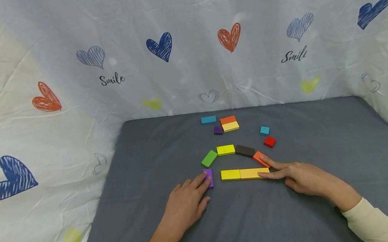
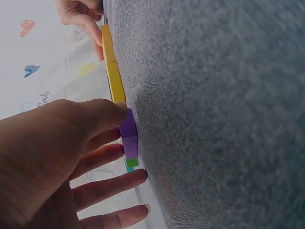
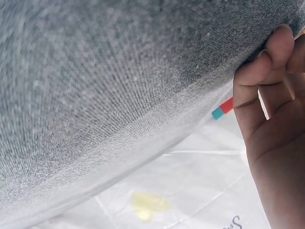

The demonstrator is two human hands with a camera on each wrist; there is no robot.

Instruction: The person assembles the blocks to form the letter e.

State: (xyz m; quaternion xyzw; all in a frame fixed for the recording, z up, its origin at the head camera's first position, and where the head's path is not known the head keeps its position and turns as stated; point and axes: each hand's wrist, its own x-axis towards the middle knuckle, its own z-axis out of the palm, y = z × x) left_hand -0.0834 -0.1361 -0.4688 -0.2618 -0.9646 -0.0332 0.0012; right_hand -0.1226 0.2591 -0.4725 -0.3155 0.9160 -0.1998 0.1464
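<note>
In the head view my left hand (image 1: 186,202) lies at the purple block (image 1: 208,178), fingers fairly straight and touching its top and side; the thumb stays apart. My right hand (image 1: 304,178) reaches in from the right. Its extended index finger touches the orange-red block (image 1: 261,158), and another straight finger rests on the right end of the light orange block (image 1: 251,173). End to end with that lies a yellow block (image 1: 230,175). A green block (image 1: 209,159), another yellow block (image 1: 226,150) and a black block (image 1: 245,151) form an arch above this row.
Farther back lie a blue block (image 1: 208,120), an orange block (image 1: 228,120), a pale yellow block (image 1: 230,126) and a dark purple block (image 1: 218,130). A small blue block (image 1: 264,130) and a red block (image 1: 269,141) sit right of the arch. Grey cloth (image 1: 139,157) covers the table.
</note>
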